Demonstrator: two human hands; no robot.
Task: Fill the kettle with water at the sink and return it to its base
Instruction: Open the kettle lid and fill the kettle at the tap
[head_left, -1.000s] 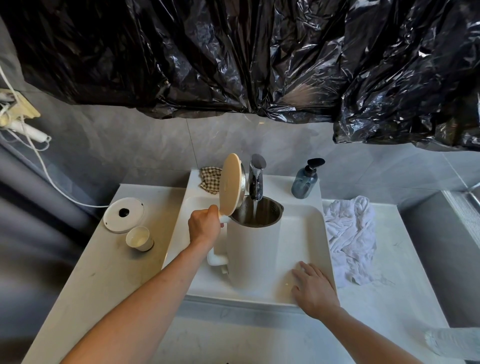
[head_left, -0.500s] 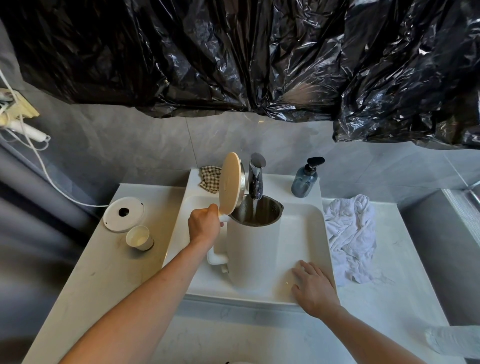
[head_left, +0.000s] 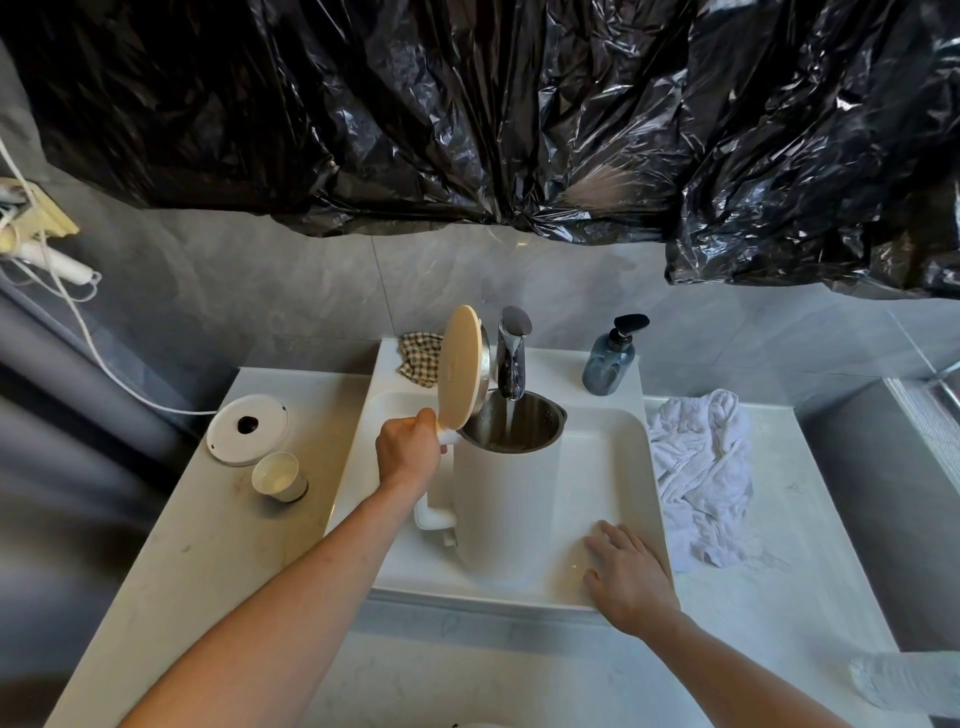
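A white kettle (head_left: 501, 509) stands upright in the white sink (head_left: 608, 452), its beige lid (head_left: 460, 366) flipped up. Water runs from the chrome tap (head_left: 511, 358) straight into the kettle's open mouth. My left hand (head_left: 408, 452) is closed around the top of the kettle's handle. With fingers spread, my right hand (head_left: 626, 574) rests flat on the sink's front right rim and holds nothing. The round white kettle base (head_left: 247, 428) sits on the counter to the left, its cord leading off to the wall.
A small beige cup (head_left: 278, 475) stands just in front of the base. A crumpled white towel (head_left: 701, 467) lies right of the sink. A blue soap dispenser (head_left: 610, 358) and a checked cloth (head_left: 418, 356) sit at the back. Black plastic sheeting (head_left: 467, 114) hangs overhead.
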